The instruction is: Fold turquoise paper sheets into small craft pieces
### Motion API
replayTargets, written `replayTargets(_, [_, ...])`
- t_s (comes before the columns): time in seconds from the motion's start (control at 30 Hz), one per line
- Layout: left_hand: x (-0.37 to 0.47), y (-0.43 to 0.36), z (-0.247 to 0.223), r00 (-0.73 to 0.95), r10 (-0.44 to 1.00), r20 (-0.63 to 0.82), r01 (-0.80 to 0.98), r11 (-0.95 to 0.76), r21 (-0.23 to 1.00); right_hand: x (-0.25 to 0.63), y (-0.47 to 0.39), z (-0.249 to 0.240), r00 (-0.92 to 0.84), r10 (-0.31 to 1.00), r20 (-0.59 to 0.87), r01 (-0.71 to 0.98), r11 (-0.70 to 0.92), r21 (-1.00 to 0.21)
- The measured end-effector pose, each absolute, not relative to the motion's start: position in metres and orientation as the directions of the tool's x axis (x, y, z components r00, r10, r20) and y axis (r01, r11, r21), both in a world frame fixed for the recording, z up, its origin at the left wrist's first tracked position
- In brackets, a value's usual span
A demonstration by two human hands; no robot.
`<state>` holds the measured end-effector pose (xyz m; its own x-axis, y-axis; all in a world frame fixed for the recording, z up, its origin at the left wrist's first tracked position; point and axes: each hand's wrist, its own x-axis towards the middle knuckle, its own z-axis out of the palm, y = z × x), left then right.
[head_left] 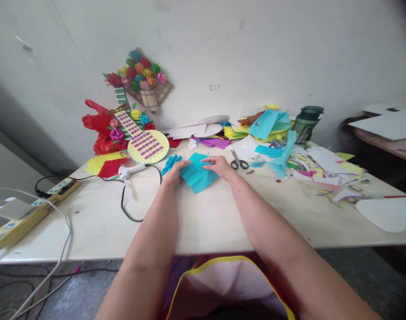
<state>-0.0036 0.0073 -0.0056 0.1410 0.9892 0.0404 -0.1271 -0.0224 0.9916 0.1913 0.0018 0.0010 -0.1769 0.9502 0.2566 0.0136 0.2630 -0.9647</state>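
A square of blue crepe paper (198,177) with crease lines is held just over the table between my two hands. My left hand (176,172) pinches its left corner. On the upper right edge, the fingers of my right hand (219,166) are closed on the same sheet. Just beyond my left hand lies a bunch of crumpled blue paper pieces (171,163). Black-handled scissors (239,163) rest on the table to the right of my right hand. A white glue gun (131,170) with a black cord lies to the left.
Paper flowers (144,73) and a yellow round-bodied craft (148,146) stand at the back left. Coloured paper (269,126) and a green bottle (307,124) are at the back right. Scraps (323,164) cover the right side. A power strip (32,213) sits at the left edge.
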Motion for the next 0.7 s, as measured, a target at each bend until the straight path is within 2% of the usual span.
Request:
replayTargets(0.1, [-0.0045,0.0075,-0.0051,0.214,0.976,0.031,-0.113,-0.007,0.994,0.191,0.0015,0.001,-0.179,0.952,0.25,0.02,0.257,-0.966])
replayTargets(0.27, [-0.0048,0.0065,-0.0034,0.178,0.982,0.061,-0.006,-0.06,0.998,0.1905,0.001,0.0012,-0.2,0.946,0.256,0.028,0.267,-0.963])
replayTargets(0.7, [-0.0056,0.0082,-0.0057,0.202,0.977,0.067,-0.018,-0.065,0.998,0.1945,-0.0003,-0.0006,-0.156,0.97,0.188,0.211,0.219,-0.953])
